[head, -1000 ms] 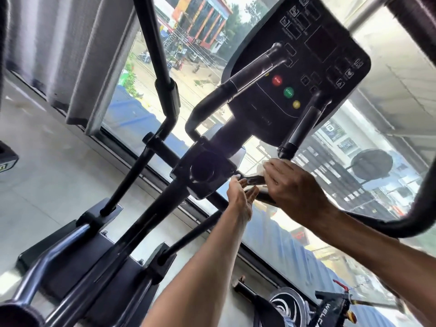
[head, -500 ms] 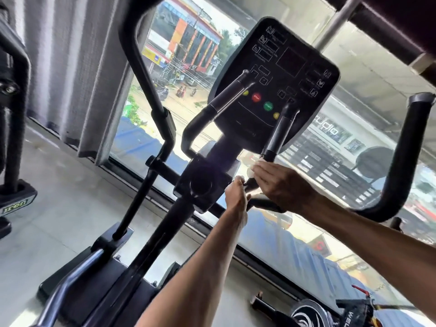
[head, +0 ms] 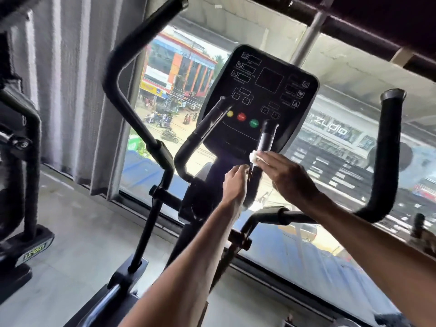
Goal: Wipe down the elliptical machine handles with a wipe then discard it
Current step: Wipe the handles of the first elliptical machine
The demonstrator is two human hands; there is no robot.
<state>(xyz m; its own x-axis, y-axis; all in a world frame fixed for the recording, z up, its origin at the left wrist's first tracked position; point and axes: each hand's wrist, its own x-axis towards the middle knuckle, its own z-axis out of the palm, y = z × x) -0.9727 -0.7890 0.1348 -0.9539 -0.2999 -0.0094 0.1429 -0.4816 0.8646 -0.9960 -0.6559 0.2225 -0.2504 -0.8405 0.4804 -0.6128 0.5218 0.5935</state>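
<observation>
The black elliptical's console (head: 259, 100) faces me, with two short fixed handles in front of it. My right hand (head: 286, 178) holds a white wipe (head: 254, 157) wrapped against the right fixed handle (head: 266, 142), low on its shaft. My left hand (head: 234, 184) grips the curved lower part of the same handle just below the wipe. The left fixed handle (head: 203, 135) is free. The long moving handles stand to either side, the left one (head: 127, 74) and the right one (head: 387, 161).
A large window (head: 165, 102) lies directly behind the machine, with a grey curtain (head: 70, 90) at its left. Another black machine (head: 21, 173) stands at the far left. The elliptical's base and pedal arm (head: 113, 289) lie low on the grey floor.
The view has swung upright and pulled back. My right hand with the wipe has slid up the right fixed handle; my left hand keeps its grip below it.
</observation>
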